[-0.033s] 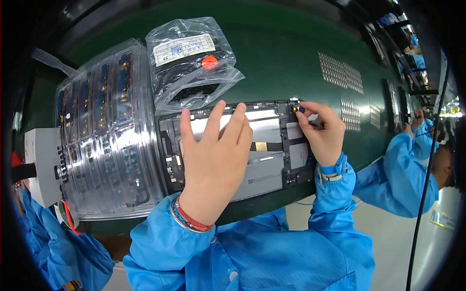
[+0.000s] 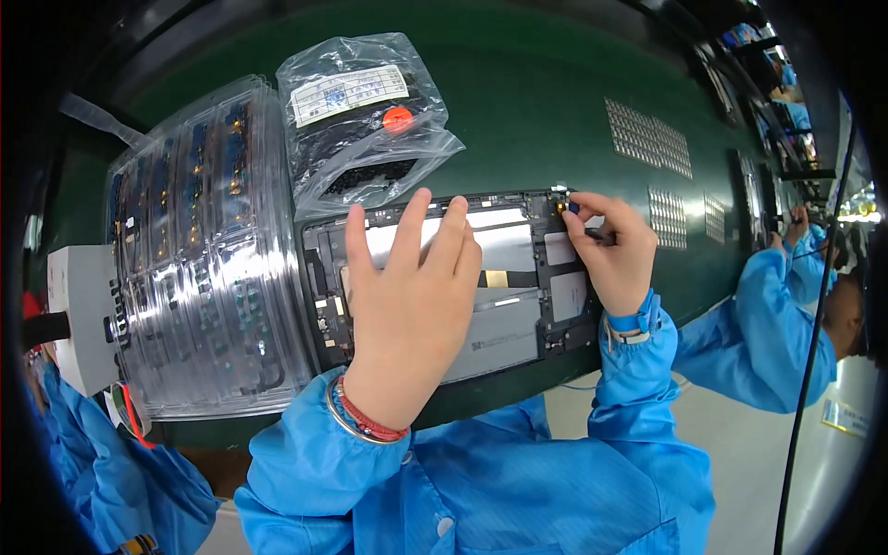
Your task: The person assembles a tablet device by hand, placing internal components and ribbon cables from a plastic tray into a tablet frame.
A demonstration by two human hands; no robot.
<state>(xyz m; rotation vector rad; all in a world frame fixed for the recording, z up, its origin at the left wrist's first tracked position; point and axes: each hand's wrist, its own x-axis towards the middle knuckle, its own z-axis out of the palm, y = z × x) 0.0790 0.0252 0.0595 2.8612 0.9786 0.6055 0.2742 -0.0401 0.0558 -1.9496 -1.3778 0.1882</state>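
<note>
A dark green counter (image 2: pixel 555 102) curves across the view in a factory line, where another person in blue sleeves (image 2: pixel 768 314) works at the right. A stack of clear plastic trays (image 2: pixel 203 268) sits left, with a bagged pack of parts (image 2: pixel 361 120) just behind an opened tablet (image 2: pixel 518 277) at centre. Nothing visibly differs from the matching earlier frame. The left hand (image 2: pixel 407 305) lies flat, fingers spread, on the tablet. The right hand (image 2: pixel 610 254) pinches a small part at its top right corner.

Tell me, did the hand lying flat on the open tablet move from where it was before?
No. The left hand lies flat on the open tablet in the same spot, its fingertips reaching the tablet's far edge, just below the plastic bag.
</note>
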